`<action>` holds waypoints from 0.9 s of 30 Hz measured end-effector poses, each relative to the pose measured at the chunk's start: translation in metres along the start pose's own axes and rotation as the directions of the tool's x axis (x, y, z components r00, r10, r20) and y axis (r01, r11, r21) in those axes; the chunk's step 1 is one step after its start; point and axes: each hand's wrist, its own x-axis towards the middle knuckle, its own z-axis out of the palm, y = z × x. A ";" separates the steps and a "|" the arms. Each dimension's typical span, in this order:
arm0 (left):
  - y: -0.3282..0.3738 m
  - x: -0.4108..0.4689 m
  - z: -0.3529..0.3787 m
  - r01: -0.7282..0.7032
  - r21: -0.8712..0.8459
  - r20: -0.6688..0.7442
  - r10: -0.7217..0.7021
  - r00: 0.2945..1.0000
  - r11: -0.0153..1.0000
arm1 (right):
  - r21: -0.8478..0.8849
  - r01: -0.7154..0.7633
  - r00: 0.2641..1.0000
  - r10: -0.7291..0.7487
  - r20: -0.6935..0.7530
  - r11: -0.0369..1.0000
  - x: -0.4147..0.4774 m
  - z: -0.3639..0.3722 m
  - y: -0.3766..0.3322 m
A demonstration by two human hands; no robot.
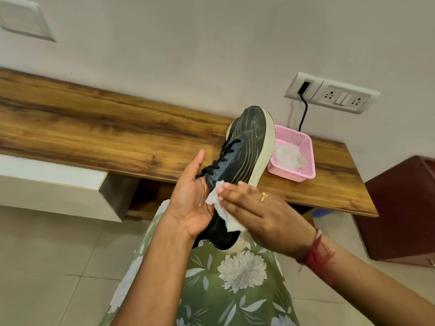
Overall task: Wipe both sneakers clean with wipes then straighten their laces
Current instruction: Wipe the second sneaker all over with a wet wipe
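Note:
A dark sneaker (244, 149) with black laces and a thick white sole is held up over my lap, toe pointing away and up. My left hand (190, 203) grips it from the lace side near the heel opening. My right hand (261, 215), with a gold ring, presses a crumpled white wipe (223, 212) flat against the sneaker's side near the collar. Only one sneaker is in view.
A long wooden shelf (94, 128) runs along the wall. On its right part stands a pink plastic basket (303, 161) with a used wipe (288, 156) inside. A wall socket panel (334, 95) with a black cable sits above. A dark red cabinet (400, 208) is at right.

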 end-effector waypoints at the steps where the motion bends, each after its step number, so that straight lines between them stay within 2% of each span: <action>1: 0.000 0.000 0.000 -0.004 -0.002 0.000 0.004 1.000 1.000 | -0.019 -0.001 1.000 0.002 0.016 1.000 0.000 -0.002 0.007; 4: -0.003 0.001 0.004 0.021 -0.033 0.034 -0.020 0.999 0.999 | -0.064 -0.217 0.974 0.212 -0.084 0.974 0.006 -0.012 0.037; 5: -0.003 0.000 0.004 0.033 -0.039 0.042 -0.031 0.999 0.999 | -0.055 -0.240 0.968 0.235 -0.092 0.969 0.007 -0.013 0.036; 7: -0.003 0.001 0.002 0.028 -0.040 0.030 -0.027 0.999 0.999 | -0.010 -0.144 0.988 0.143 -0.064 0.990 0.009 -0.006 0.015; 9: -0.002 0.002 0.000 0.008 -0.034 0.010 -0.008 1.000 0.999 | 0.002 0.032 0.999 -0.032 0.013 0.999 0.007 -0.003 -0.001; 10: -0.002 0.002 0.000 0.003 -0.036 0.008 -0.002 1.000 0.999 | -0.009 0.048 0.998 -0.048 0.032 0.999 0.007 -0.005 0.004; 14: -0.002 0.001 0.002 0.031 -0.053 0.043 -0.029 0.999 0.998 | 0.021 -0.186 0.979 0.187 -0.080 0.982 0.012 -0.011 0.029; 15: -0.001 0.000 0.002 0.029 -0.039 0.032 -0.028 0.999 0.999 | 0.024 -0.167 0.984 0.169 -0.063 0.986 0.012 -0.008 0.021; 18: 0.000 0.000 -0.002 -0.006 -0.030 -0.031 0.005 1.000 1.000 | -0.018 0.011 1.000 -0.011 0.004 1.000 0.005 -0.001 0.009; 22: 0.001 -0.001 0.002 0.019 -0.042 0.021 -0.018 1.000 0.999 | -0.047 -0.141 0.986 0.136 -0.093 0.989 0.007 -0.015 0.027; 26: 0.002 -0.002 0.003 0.006 0.001 0.009 -0.006 1.000 1.000 | -0.045 0.025 1.000 -0.026 -0.014 0.999 0.000 -0.008 0.009; 27: 0.002 -0.002 0.004 0.003 0.007 0.000 -0.003 1.000 1.000 | -0.070 0.006 1.000 -0.006 -0.009 0.998 0.000 -0.009 0.015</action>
